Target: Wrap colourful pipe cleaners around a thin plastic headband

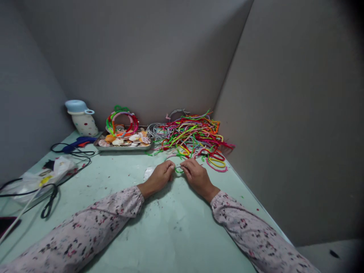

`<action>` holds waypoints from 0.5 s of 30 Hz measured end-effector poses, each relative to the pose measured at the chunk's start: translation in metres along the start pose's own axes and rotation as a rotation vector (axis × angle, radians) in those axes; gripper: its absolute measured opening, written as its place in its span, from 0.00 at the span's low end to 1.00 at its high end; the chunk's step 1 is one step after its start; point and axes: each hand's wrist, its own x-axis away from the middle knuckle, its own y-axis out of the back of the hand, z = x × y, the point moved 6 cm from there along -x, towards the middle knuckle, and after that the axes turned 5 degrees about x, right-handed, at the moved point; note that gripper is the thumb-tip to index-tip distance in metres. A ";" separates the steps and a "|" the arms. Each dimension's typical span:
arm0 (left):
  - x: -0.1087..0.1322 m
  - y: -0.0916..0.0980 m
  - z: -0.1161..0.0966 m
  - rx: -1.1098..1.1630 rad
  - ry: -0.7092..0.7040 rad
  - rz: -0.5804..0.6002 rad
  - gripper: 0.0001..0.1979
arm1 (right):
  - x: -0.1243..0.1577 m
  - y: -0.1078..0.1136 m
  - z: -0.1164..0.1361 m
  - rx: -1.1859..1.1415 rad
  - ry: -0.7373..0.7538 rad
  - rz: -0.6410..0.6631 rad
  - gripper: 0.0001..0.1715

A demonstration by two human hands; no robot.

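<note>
Between my hands is a small ring (179, 170) with fuzzy green pipe cleaner along its lower edge and a paler stretch at the top. My left hand (161, 175) is closed, thumb and fingers pinching the ring's left side. From the right, my right hand (197, 176) pinches a thin strand at the ring, its fingertips close to my left thumb. What lies under the fingers is hidden. A crumpled whitish piece (148, 173) rests on the table just left of my left hand.
Behind my hands lies a heap of coloured pipe cleaners (193, 131) beside grey wire loops (157, 131). A metal tray (122, 149) holds seashells and finished-looking fuzzy rings (133, 123). Leftward are a bottle (83, 123), a blue glue gun (76, 144), black cables (51, 203) and a plastic bag (61, 170).
</note>
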 end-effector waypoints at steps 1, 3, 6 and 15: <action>0.000 0.000 0.000 0.007 0.003 0.004 0.14 | 0.000 0.000 0.000 0.000 -0.002 0.003 0.10; 0.000 -0.001 0.001 0.032 0.013 0.015 0.14 | 0.000 0.000 0.000 0.003 -0.003 0.004 0.10; 0.000 -0.002 0.002 0.066 0.021 0.021 0.13 | -0.001 0.001 0.000 0.006 -0.004 -0.003 0.09; -0.001 0.003 0.000 0.109 0.034 -0.104 0.11 | 0.000 0.009 -0.002 -0.080 -0.058 -0.159 0.10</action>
